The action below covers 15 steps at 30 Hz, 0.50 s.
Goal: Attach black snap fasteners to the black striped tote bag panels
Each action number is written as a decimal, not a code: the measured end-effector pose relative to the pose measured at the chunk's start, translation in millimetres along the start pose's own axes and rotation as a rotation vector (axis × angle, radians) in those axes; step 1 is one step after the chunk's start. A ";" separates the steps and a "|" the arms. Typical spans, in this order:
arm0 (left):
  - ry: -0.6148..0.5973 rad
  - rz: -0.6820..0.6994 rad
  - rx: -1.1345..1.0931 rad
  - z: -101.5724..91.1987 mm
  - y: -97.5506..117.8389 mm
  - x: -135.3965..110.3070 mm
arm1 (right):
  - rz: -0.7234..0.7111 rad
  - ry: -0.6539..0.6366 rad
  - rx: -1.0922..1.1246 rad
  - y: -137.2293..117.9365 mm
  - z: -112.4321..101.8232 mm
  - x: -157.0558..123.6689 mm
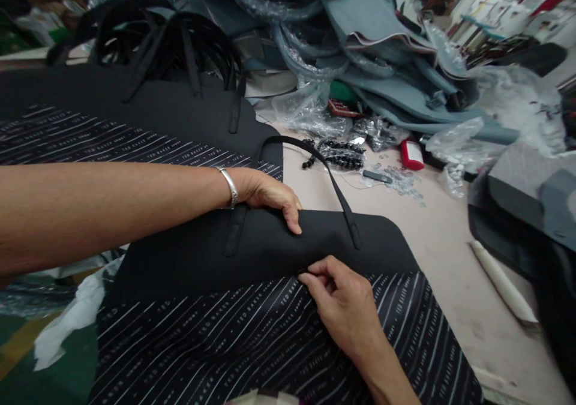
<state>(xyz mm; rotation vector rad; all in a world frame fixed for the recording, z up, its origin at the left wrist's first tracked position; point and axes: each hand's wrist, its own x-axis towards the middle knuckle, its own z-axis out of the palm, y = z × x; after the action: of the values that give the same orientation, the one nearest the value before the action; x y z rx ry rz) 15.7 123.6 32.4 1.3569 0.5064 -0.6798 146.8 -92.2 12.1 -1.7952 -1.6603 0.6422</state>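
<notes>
**Black tote bag on a crowded counter, both hands on it**

1. Counter [441, 255]: pale, smooth, scuffed. Bare only on the right; elsewhere it is covered with goods.
2. Heap of grey-blue panels [382, 45], far side: stiff, curved pieces, several in crinkled clear plastic, thrown one over another rather than stacked.
3. Stack of finished bags [135, 111], far left: matt black, laid flat and overlapping, with their looped straps falling toward the far edge.
4. Tote bag [252, 255], near centre, directly under the hands: it lies flat with its mouth toward the far side. It has a plain black top band, and nearer is a striped panel [202, 345], dark with slanting white lines of small lettering and a slight sheen.
5. Handle strap [335, 183]: narrow black webbing, arched up off the counter, its ends stitched onto the band.
6. Left hand [270, 195]: reaching in from the left, fingers spread low and flat, thumb pressed on the band. It grips nothing and appears to pin the cloth so it cannot slide.
7. Right hand [342, 303], near right: fingertips drawn narrow, pinching the bag at the seam where band meets stripes.
8. Paper roll [499, 282], right: thin, off-white, lying loose.
9. Bracelet [229, 186]: plain silver band on the left wrist.
10. Small red item [411, 155], far centre, among plastic scraps; I cannot tell what it is.
</notes>
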 end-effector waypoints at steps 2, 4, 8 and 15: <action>0.005 -0.044 -0.032 -5.1 1.6 0.0 | -0.005 -0.003 0.024 1.6 -1.1 -0.5; -0.005 -0.053 -0.022 -9.1 2.5 1.3 | -0.013 0.014 0.029 2.8 0.0 -2.4; 0.021 -0.088 0.017 -11.8 5.4 2.2 | -0.032 0.077 0.072 5.5 4.0 -10.7; 0.208 0.033 0.388 6.2 61.1 -39.1 | -0.217 0.449 -0.427 17.2 -36.0 -2.4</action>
<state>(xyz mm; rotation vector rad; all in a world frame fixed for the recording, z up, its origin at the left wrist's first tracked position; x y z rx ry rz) 30.4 127.8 103.7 1.8098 0.5335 -0.6330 184.0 -98.9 25.0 -1.8265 -1.7158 -0.2207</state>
